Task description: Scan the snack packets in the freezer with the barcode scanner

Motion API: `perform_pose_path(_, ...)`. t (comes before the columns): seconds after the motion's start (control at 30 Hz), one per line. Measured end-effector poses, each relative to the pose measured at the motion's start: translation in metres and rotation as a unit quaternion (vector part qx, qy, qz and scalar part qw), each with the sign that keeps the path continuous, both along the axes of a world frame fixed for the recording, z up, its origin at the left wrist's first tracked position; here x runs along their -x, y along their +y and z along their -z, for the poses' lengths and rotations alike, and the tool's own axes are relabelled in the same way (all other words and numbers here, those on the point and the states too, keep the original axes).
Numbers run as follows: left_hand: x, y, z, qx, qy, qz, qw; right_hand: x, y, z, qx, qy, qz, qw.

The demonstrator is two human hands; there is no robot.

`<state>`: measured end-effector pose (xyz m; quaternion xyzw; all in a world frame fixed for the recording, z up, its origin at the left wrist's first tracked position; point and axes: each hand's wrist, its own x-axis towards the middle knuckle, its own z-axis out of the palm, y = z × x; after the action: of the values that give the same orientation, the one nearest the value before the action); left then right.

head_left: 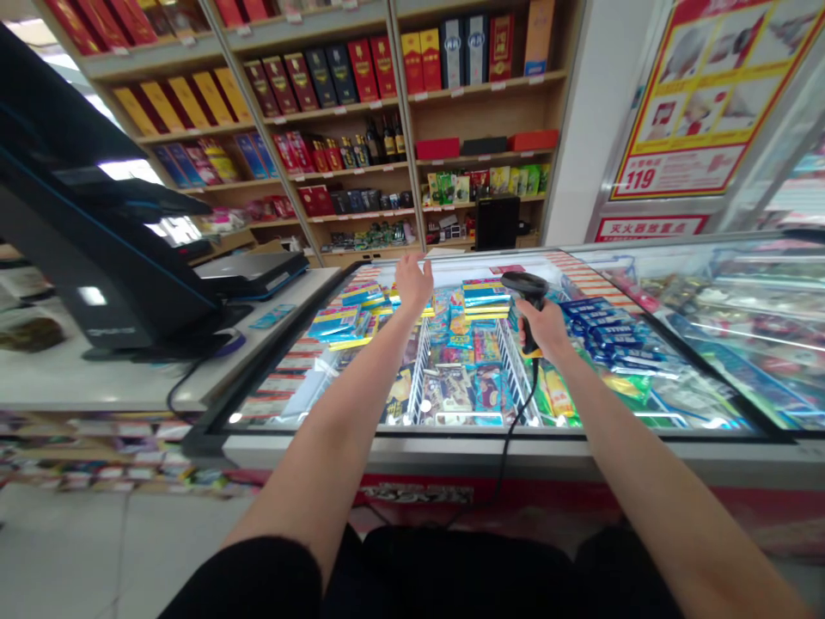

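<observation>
In the head view my right hand [545, 328] is wrapped round the handle of a black barcode scanner [527, 284], its cord [516, 421] hanging down over the freezer's front edge. My left hand [412, 279] is stretched forward over the freezer's glass top, thumb apart from the fingers, with nothing visible in it. Beneath and beside it lie blue-and-yellow packets, partly hidden by the hand and forearm. A stack of similar packets [486, 301] sits between my hands, and another group [336, 322] lies to the left. Dark blue packets [612, 334] are piled right of the scanner.
The chest freezer [412, 445] holds white wire baskets of packaged goods under its glass. At left, a black checkout terminal [122, 292] and a weighing scale [258, 271] stand on the counter [129, 378]. Shelves of boxes and bottles [341, 107] rise behind; another freezer adjoins at right.
</observation>
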<state>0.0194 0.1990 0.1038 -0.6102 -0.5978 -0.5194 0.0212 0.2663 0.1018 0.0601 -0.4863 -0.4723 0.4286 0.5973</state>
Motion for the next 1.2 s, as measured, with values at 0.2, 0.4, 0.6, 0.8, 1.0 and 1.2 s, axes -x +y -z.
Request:
perform_pose_path(0.2,0.05,0.03,-0.022,0.199,0.169,-0.013,0.965,0.001,0.006,0.008,-0.019,-0.001,-0.004,1.0)
perform_pose_path(0.4,0.057,0.058,-0.022,0.33,0.273,0.0,0.903,0.003,0.005,0.01,-0.03,-0.023,0.006,0.999)
perform_pose_path(0.6,0.05,0.069,0.009,0.348,0.363,0.014,0.864,0.005,0.003,0.009,-0.028,-0.031,0.008,0.999)
perform_pose_path(0.8,0.045,0.058,0.014,0.359,0.322,-0.03,0.876,0.005,0.001,0.006,-0.033,-0.065,0.01,0.997)
perform_pose_path(1.0,0.037,0.028,0.017,0.331,0.32,-0.035,0.887,0.007,0.0,0.008,-0.044,-0.062,0.01,0.997)
perform_pose_path(1.2,0.03,-0.005,0.024,0.279,0.306,-0.049,0.909,0.009,0.001,0.011,-0.046,-0.052,-0.009,0.998)
